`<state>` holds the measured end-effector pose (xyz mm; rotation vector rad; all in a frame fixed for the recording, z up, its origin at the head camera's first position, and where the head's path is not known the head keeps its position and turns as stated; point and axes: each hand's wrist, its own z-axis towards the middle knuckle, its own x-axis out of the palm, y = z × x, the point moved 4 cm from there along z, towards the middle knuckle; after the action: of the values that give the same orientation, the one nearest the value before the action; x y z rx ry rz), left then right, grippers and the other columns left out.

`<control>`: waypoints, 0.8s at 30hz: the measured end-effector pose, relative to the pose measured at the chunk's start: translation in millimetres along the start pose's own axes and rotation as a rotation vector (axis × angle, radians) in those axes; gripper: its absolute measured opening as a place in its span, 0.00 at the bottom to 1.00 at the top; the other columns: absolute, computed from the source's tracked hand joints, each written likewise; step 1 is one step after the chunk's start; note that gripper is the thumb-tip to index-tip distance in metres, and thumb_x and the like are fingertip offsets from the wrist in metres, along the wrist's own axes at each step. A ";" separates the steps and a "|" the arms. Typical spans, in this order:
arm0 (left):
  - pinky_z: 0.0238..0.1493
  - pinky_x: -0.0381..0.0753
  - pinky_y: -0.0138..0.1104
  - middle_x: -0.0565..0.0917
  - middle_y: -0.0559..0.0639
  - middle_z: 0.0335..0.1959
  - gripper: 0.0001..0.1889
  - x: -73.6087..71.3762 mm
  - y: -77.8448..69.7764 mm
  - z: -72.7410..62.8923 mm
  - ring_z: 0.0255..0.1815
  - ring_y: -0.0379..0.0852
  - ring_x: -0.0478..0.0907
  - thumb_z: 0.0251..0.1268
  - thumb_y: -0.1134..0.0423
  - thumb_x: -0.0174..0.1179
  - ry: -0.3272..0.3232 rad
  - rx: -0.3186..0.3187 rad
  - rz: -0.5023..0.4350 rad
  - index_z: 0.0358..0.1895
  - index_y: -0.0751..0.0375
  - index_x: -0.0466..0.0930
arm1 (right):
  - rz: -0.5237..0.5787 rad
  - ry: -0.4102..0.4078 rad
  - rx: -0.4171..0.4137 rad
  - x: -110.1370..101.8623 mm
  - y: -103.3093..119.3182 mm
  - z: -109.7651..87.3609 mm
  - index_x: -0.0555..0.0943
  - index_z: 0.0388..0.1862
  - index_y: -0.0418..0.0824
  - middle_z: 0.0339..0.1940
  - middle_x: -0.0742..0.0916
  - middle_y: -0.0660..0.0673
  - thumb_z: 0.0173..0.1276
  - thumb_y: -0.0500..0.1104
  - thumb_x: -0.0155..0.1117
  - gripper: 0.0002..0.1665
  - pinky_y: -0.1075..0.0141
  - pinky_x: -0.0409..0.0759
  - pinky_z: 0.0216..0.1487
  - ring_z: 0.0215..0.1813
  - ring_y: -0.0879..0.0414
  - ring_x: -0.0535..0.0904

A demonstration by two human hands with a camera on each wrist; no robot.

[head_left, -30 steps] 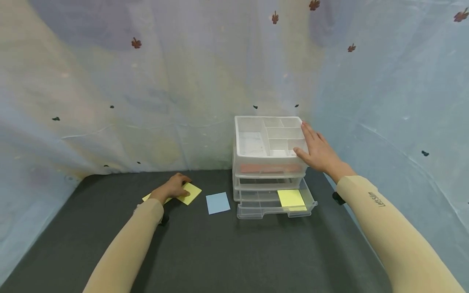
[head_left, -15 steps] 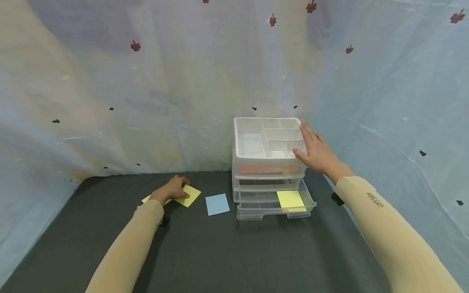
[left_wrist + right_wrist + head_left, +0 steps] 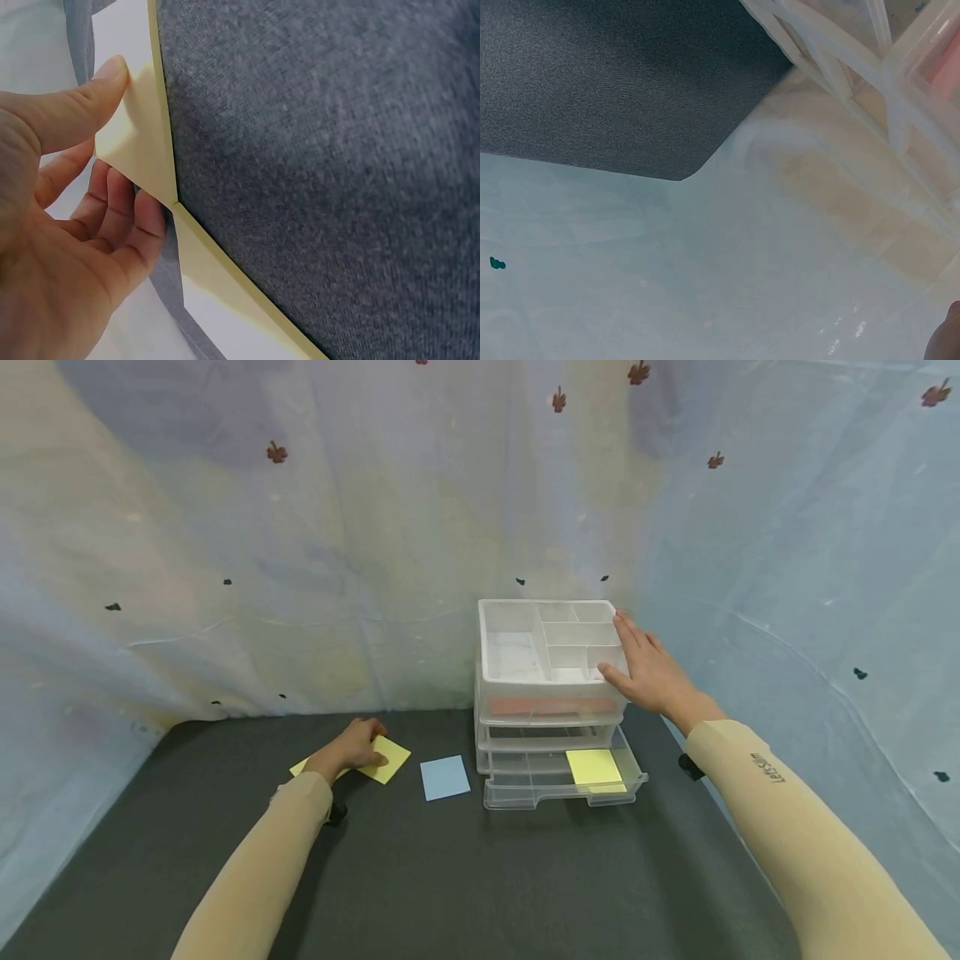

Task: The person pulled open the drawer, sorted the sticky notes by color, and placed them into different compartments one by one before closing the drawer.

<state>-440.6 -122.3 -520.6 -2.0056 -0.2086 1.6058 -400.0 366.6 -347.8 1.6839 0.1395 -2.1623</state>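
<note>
In the head view my left hand (image 3: 347,750) pinches a yellow sticky note pad (image 3: 392,758) on the dark table. The left wrist view shows the thumb on the pad's face and the fingers at its far edge. A second yellow sticky note pad (image 3: 225,300) lies corner to corner with it, partly behind the hand. My right hand (image 3: 654,681) rests, fingers extended, on the right top edge of a white plastic drawer organizer (image 3: 551,690). Its clear bottom drawer (image 3: 512,797) is pulled out, with a yellow sticky note pad (image 3: 594,768) inside at the right.
A light blue sticky note pad (image 3: 445,777) lies between my left hand and the organizer. Something orange-pink (image 3: 551,706) shows through the upper drawer. Patterned cloth (image 3: 420,527) hangs behind the table (image 3: 480,885) and along its right side.
</note>
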 end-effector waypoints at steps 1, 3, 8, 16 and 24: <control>0.60 0.75 0.54 0.77 0.68 0.55 0.27 -0.1 0.4 -0.4 0.55 0.61 0.73 0.61 0.67 0.74 0.000 0.009 0.005 0.61 0.74 0.77 | 0.001 0.000 -0.003 0.3 -0.2 0.2 0.37 0.86 0.36 0.88 0.45 0.36 0.83 0.59 0.49 0.52 0.39 0.42 0.82 0.85 0.34 0.47; 0.60 0.75 0.54 0.78 0.69 0.55 0.28 -0.4 1.3 -1.0 0.55 0.61 0.74 0.61 0.67 0.75 -0.002 0.027 0.010 0.61 0.75 0.77 | 0.002 -0.002 -0.003 0.6 -0.7 0.2 0.37 0.86 0.36 0.88 0.46 0.36 0.83 0.59 0.49 0.51 0.39 0.42 0.82 0.85 0.34 0.47; 0.59 0.77 0.55 0.80 0.70 0.55 0.28 -2.3 2.1 -3.6 0.56 0.64 0.77 0.62 0.67 0.74 -0.012 0.039 -0.008 0.62 0.76 0.76 | -0.001 0.002 0.005 0.3 -0.7 0.2 0.38 0.87 0.36 0.88 0.46 0.37 0.83 0.58 0.50 0.51 0.39 0.42 0.82 0.85 0.34 0.46; 0.57 0.78 0.55 0.80 0.69 0.54 0.29 -2.4 4.8 -9.2 0.54 0.63 0.78 0.62 0.66 0.75 -0.066 0.032 -0.059 0.63 0.75 0.76 | -0.001 -0.005 -0.003 0.2 -0.3 2.2 0.38 0.87 0.36 0.88 0.45 0.38 0.82 0.60 0.50 0.52 0.40 0.42 0.82 0.85 0.35 0.47; 0.57 0.77 0.56 0.81 0.67 0.54 0.22 -1.9 9.8 -12.7 0.54 0.62 0.78 0.67 0.68 0.69 -0.161 0.059 -0.085 0.62 0.72 0.77 | 0.007 0.002 0.002 -0.1 0.6 1.2 0.38 0.86 0.35 0.88 0.45 0.37 0.83 0.58 0.50 0.51 0.39 0.42 0.82 0.85 0.35 0.46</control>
<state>-431.4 -135.4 -522.4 -1.8006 -0.2999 1.6995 -400.8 365.6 -347.2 1.6855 0.1318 -2.1566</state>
